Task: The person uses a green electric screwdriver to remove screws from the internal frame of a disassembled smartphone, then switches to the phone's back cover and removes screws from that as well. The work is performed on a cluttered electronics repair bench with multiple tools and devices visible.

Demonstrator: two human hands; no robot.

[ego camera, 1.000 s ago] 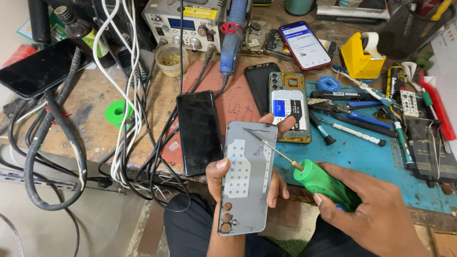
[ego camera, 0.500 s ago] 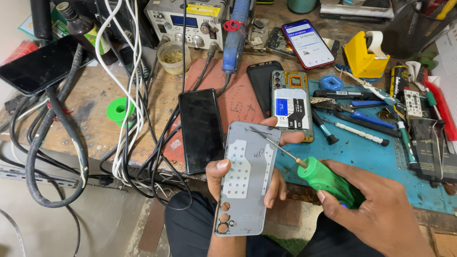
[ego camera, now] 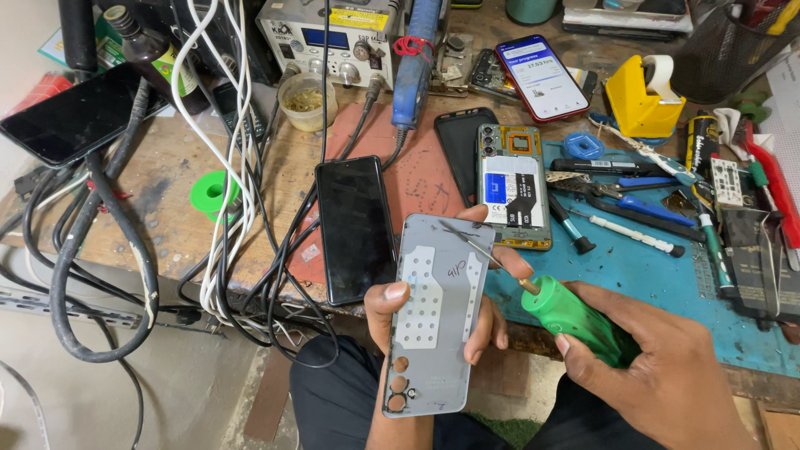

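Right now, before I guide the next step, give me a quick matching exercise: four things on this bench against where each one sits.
Things:
1. grey back cover
2. green-handled screwdriver
3. opened phone
4. yellow tape dispenser

Places:
A. lying on the bench above the cover
B. in the left hand
C. far side, right of the lit phone
D. in the right hand

Pairs: 1-B, 2-D, 3-A, 4-C

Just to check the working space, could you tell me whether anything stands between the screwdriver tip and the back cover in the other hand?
Nothing visible does. The left hand holds the back cover, and the screwdriver in the right hand reaches its upper edge unobstructed.
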